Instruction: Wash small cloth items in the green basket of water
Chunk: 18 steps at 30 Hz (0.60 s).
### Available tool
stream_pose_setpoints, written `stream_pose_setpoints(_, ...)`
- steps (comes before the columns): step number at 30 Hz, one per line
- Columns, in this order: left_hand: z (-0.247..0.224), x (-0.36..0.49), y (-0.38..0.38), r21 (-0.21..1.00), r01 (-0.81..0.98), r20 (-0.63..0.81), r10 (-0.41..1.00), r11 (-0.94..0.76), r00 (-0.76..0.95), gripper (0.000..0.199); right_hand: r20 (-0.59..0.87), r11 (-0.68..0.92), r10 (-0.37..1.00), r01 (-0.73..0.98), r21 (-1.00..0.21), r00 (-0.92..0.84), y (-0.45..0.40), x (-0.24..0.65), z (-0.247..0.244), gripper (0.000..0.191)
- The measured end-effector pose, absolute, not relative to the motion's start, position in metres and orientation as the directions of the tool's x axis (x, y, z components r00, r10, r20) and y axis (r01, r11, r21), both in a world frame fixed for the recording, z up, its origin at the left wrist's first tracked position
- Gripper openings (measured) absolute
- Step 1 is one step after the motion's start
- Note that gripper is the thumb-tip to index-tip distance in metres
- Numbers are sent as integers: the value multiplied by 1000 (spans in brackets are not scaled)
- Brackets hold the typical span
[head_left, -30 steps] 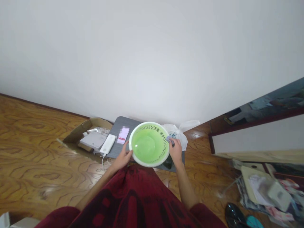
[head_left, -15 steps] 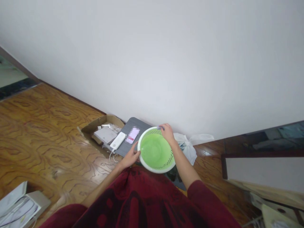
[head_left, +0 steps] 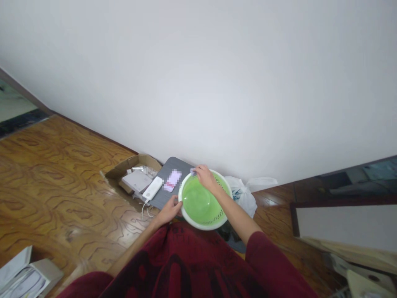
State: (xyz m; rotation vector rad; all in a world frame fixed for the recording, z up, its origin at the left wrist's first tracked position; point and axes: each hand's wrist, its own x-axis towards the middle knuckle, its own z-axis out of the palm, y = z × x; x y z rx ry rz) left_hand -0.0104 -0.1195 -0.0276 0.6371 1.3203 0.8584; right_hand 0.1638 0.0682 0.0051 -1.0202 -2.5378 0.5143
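A round basket (head_left: 198, 203), green inside with a white rim and rows of holes, is in front of my body. My left hand (head_left: 170, 209) grips its rim at the left side. At the far rim, my right hand (head_left: 204, 176) pinches a small pale purplish cloth-like piece (head_left: 193, 171) against the upper left edge. Left of the basket, a white power bank (head_left: 152, 188) with a cable and a phone (head_left: 173, 180), blurred by pixels, lie on a small dark grey table (head_left: 169, 165).
An open cardboard box (head_left: 118, 171) with white packages stands left of the table. A white plastic bag (head_left: 246, 198) sits right of the basket. Behind runs a white wall (head_left: 217, 82). An open white box with cables (head_left: 34, 275) is at lower left.
My right hand has moved left along the far rim with the pale piece. My left hand stays on the rim. The view has shifted slightly.
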Motion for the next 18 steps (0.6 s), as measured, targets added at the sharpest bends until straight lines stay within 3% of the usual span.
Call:
stream_pose_setpoints(3, -26, -11, -119, 807, -170, -568, 822, 566, 40, 33, 196, 516, 847, 679, -522, -493, 87, 201, 1, 33)
stream_pose_setpoints(7, -28, -11, -118, 808, -157, -572, 820, 568, 28, 34, 207, 377, 925, 707, -598, -318, 74, 261, -5, 32)
stream_pose_setpoints(13, -32, -13, -116, 779, -167, -606, 794, 605, 51, 33, 301, 262, 951, 718, -644, -77, -10, 318, -15, 30)
stream_pose_setpoints(18, -28, -19, -114, 751, -149, -638, 765, 643, 89, 30, 319, 186, 948, 776, -602, 20, -86, 314, -16, 30)
